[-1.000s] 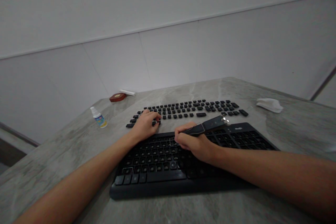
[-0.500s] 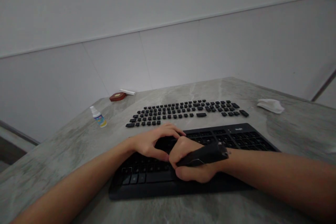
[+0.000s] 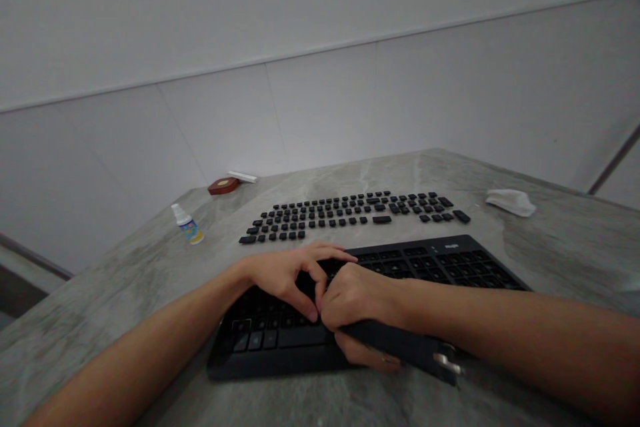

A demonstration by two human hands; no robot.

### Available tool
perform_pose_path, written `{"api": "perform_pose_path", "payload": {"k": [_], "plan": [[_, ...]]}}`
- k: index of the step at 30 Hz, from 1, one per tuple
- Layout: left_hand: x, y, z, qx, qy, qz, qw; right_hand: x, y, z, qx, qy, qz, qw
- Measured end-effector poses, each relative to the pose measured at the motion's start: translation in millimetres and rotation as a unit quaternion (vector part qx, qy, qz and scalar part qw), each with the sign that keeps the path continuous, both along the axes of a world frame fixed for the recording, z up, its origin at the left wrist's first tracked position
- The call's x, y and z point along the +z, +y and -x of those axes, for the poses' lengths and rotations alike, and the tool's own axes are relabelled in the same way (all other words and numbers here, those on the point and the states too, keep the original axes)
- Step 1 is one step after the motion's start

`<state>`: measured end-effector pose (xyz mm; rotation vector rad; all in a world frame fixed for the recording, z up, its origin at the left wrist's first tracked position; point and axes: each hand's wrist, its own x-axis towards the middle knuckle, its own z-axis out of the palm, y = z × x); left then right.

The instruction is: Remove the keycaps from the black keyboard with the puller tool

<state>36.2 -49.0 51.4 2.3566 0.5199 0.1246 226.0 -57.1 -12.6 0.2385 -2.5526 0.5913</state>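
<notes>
A black keyboard lies under both hands, many of its keycaps off so the sockets show. Several caps remain at its lower left. My left hand rests over the left-middle part, thumb and index finger pinched low among the sockets; whatever they hold is hidden. Against those fingertips sits my right hand, wrapped round a slim black-handled tool. The tool's silver metal end points to the lower right, and its other end is covered by the fingers.
Loose black keycaps lie in rows behind the keyboard. A small white spray bottle stands at the left. Near the wall are a reddish-brown case and a white strip. A crumpled white cloth or tissue lies at the right.
My right hand has rolled over, so the tool's metal end has swung down towards me. The left index finger has curled in towards the thumb.
</notes>
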Motion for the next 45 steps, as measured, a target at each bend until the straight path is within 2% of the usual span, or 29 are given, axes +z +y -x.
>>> {"api": "perform_pose_path", "payload": {"k": [5, 12, 14, 16, 19, 21, 25, 27, 31, 35, 37, 40, 45], "plan": [[-2.2, 0.6, 0.9, -0.021, -0.009, -0.07, 0.997, 4.1, -5.3, -1.6, -0.042, -0.021, -0.012, 0.999], [-11.9, 7.6, 3.9, -0.04, -0.026, -0.012, 0.999, -1.5, -6.8, 0.0, -0.057, -0.051, -0.081, 0.994], [-15.0, 10.5, 5.0, -0.057, -0.027, -0.009, 0.998, -1.2, -6.8, 1.2, -0.071, -0.071, -0.079, 0.992], [-17.2, 12.4, 5.8, -0.058, -0.027, -0.013, 0.998, 3.0, -8.5, 2.3, -0.104, -0.089, -0.033, 0.99], [-19.1, 13.0, 6.0, -0.054, -0.026, -0.022, 0.998, 14.9, -13.2, 3.3, -0.163, -0.1, 0.1, 0.976], [-20.0, 12.6, 5.7, -0.054, -0.025, -0.026, 0.998, 22.5, -15.8, 3.5, -0.179, -0.109, 0.176, 0.962], [-21.6, 12.1, 5.3, -0.053, -0.03, -0.025, 0.998, 27.9, -16.5, 3.1, -0.184, -0.138, 0.243, 0.942], [-22.3, 12.4, 5.6, -0.052, -0.036, -0.022, 0.998, 27.0, -16.2, 3.0, -0.19, -0.14, 0.238, 0.942], [-22.4, 12.7, 5.8, -0.045, -0.036, -0.014, 0.998, 25.0, -20.1, 5.1, -0.206, -0.111, 0.137, 0.963], [-20.8, 11.6, 5.0, -0.034, -0.034, -0.002, 0.999, 26.7, -31.9, 7.0, -0.272, -0.126, 0.092, 0.949], [-20.1, 11.0, 4.6, -0.033, -0.04, 0.002, 0.999, 29.3, -38.0, 5.0, -0.311, -0.133, 0.098, 0.936], [-19.6, 10.1, 4.4, -0.036, -0.051, 0.006, 0.998, 32.6, -43.3, -2.8, -0.349, -0.143, 0.147, 0.914], [-18.2, 8.3, 3.5, -0.031, -0.051, 0.012, 0.998, 29.9, -44.3, -12.7, -0.325, -0.132, 0.186, 0.918]]}}
